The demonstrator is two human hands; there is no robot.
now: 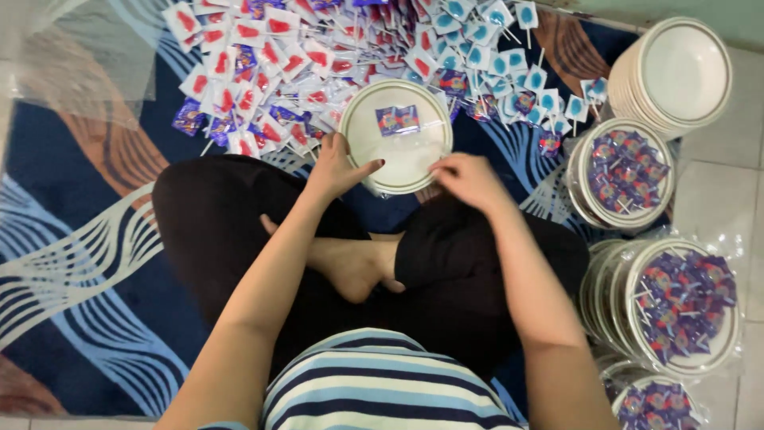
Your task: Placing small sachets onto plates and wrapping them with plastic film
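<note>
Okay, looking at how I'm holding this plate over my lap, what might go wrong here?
The round white plate is held only at its near rim by the left hand and right hand, so it may tip, and the two small blue packets could slide off onto the wrapped lollipops.

The left hand and right hand gripped opposite rims of a round white plastic plate; between them lay two blue wrapped candies.

Beyond the hands lie heaps of red-wrapped lollipops and blue-wrapped lollipops on a patterned blue rug, with a stack of empty plates and bagged filled plates to their right
</note>
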